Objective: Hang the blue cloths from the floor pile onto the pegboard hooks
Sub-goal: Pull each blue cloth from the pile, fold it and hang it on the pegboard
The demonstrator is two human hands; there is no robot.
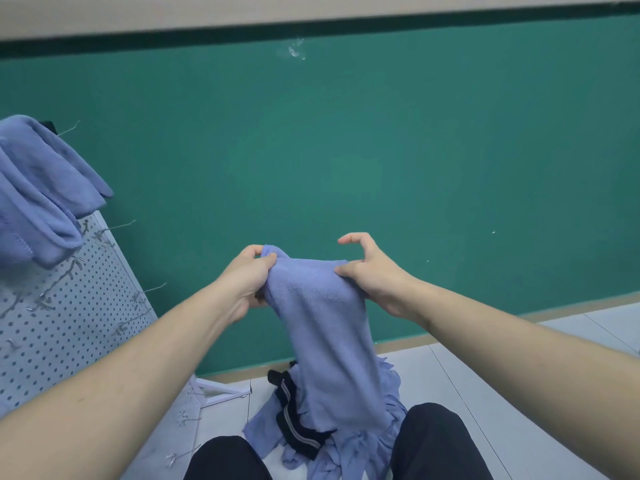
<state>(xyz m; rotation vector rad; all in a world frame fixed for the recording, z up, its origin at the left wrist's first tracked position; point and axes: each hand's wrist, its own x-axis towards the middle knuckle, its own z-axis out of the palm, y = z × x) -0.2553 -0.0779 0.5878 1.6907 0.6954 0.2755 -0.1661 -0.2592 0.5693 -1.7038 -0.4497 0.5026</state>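
Note:
A blue cloth (325,327) hangs in front of me, held up by its top edge with both hands. My left hand (247,280) grips the cloth's left corner, fingers curled round it. My right hand (370,268) pinches the right corner between thumb and lower fingers, index finger raised. The cloth's lower end reaches the floor pile of blue cloths (346,448) between my knees. A white pegboard (65,323) with wire hooks (152,291) stands at the left. Blue cloths (38,192) hang on its upper hooks.
A dark garment with grey stripes (294,420) lies on the pile. A green wall (346,150) rises straight ahead. The pegboard's white foot (225,393) stands on the light tiled floor (485,375). My dark-trousered knees (433,441) flank the pile.

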